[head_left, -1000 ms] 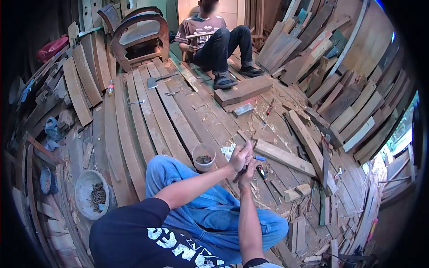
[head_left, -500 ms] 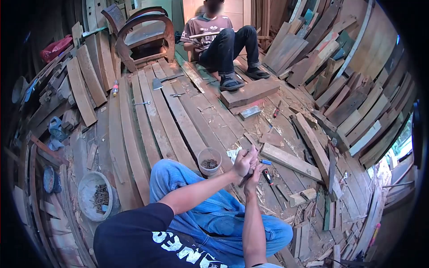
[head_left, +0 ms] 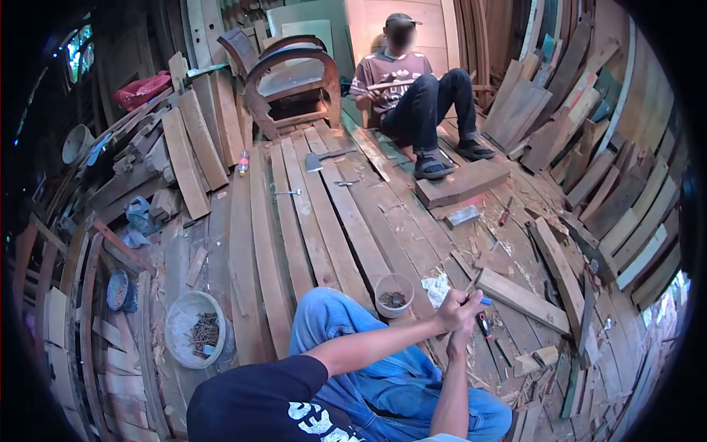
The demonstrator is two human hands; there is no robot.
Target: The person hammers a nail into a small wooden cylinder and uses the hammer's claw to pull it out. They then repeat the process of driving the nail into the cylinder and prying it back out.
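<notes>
My left hand [head_left: 452, 312] and my right hand [head_left: 462, 337] are pressed together in front of my right knee, fingers closed. A thin brown piece [head_left: 473, 281] sticks up from between them; its kind and its lower part are hidden by my fingers. Just beyond the hands lies a wooden beam [head_left: 524, 300]. Beside them on the floor are a blue-handled item [head_left: 485, 301] and a red-and-black handled tool [head_left: 484, 325]. A clear tub [head_left: 394, 296] with small brown bits stands left of my hands, with a crumpled white cloth or paper [head_left: 436, 289] close by.
A white bucket [head_left: 195, 329] of nails or similar thin pieces stands at my left. Across the plank floor lie a hatchet [head_left: 315, 161] and a hammer [head_left: 289, 192]. A person [head_left: 398, 85] sits opposite, feet by a thick block [head_left: 462, 184]. Stacked boards [head_left: 641, 214] line the right.
The view has swung so that everything sits lower and farther right. My hands have shifted from a looser hold with the left thumb raised to a tighter, closed clasp.
</notes>
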